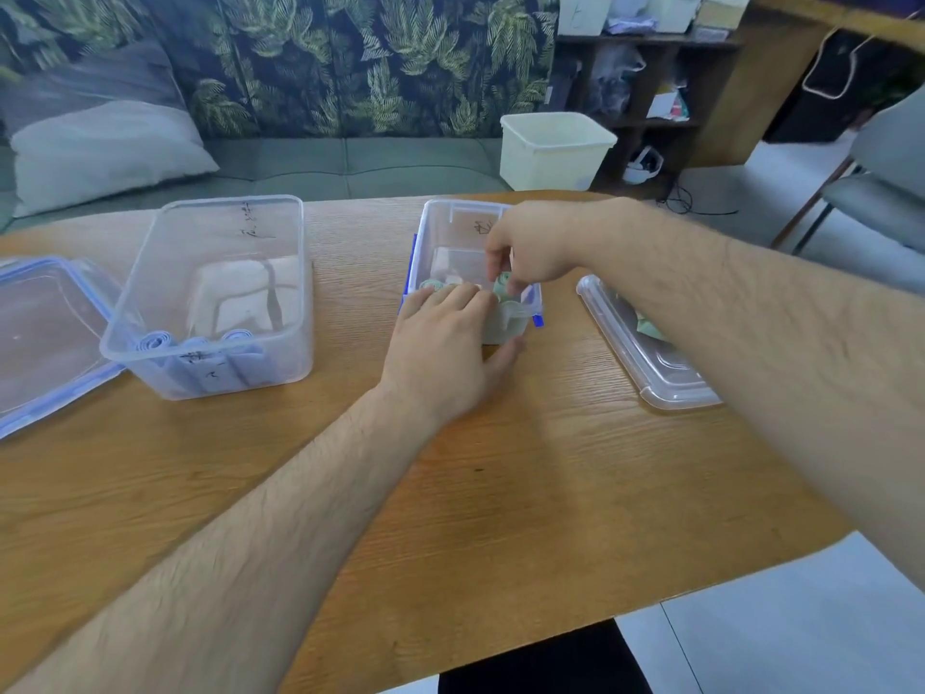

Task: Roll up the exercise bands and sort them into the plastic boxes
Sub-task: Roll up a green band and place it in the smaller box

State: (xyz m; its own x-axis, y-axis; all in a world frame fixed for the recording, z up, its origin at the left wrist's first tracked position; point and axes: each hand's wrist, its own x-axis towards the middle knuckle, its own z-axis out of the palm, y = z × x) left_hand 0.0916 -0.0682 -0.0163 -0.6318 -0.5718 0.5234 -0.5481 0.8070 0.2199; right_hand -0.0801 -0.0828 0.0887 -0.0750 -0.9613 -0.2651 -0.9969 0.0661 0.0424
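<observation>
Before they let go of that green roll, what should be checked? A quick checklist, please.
1. Green roll in the small box: ok.
2. Right hand pinches the roll: ok.
3. Left hand grips the box's near wall: ok.
4. Blue rolls kept apart in the large box: ok.
5. Roll wound tightly enough to hold: cannot tell.
6. Everything sorted: not ok; something green lies at the right lid.

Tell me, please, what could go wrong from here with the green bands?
The green roll pinched by the right hand may unroll once released among the other rolls in the small box. The left hand holds that box's near wall; pulling there could tip or slide it.
</observation>
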